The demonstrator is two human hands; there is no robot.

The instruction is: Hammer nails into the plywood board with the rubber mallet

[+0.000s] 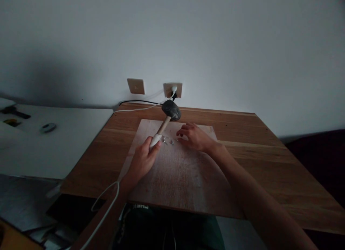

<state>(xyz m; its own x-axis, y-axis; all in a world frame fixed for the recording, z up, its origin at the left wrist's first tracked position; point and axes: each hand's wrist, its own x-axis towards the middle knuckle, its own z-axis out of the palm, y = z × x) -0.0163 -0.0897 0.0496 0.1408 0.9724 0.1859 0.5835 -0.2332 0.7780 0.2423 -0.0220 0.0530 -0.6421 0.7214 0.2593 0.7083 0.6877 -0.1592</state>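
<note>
A rubber mallet (171,110) with a black head and a wooden handle is raised over the board, and my left hand (144,157) is wrapped round its white grip. Several small metal nails or screws (172,142) lie loose on the pale wooden board (172,181), just right of the mallet's grip. Beside them, my right hand (195,137) hovers low at the board with bent fingers. A gap shows between its thumb and fingers, and a tiny bright piece is near the fingertips. Whether it touches that piece is unclear.
The board lies on a brown wooden table (269,171) against the wall. A white cable (137,109) runs from a wall socket (168,90); another white cable (107,210) crosses my left forearm. On the white table (67,145) at left is a computer mouse (48,127).
</note>
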